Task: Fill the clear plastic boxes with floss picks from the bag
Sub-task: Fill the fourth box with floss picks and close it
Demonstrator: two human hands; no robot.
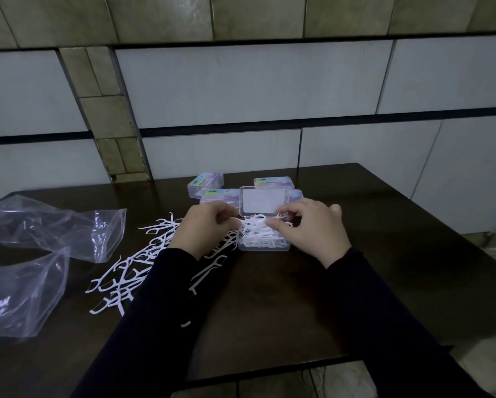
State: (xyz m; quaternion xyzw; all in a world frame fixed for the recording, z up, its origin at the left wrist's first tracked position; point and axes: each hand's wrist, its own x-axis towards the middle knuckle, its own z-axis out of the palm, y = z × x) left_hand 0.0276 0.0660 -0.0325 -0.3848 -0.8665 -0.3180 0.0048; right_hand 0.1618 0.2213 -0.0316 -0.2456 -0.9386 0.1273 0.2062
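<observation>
Open clear box at surface centre, lid propped back for access, heaped with floss picks. Left hand and right hand pinch picks, apparently tamping heap level. Spare picks at 8 o'clock; bags at 9 o'clock look empty. Closed boxes parked at 12 o'clock.

Both hands cover part of the open box, so can't tell how full it is. Labels on the closed boxes behind are too blurry to read. The lower bag gets cut off at the left edge, and the sleeves hide some floss picks.
</observation>
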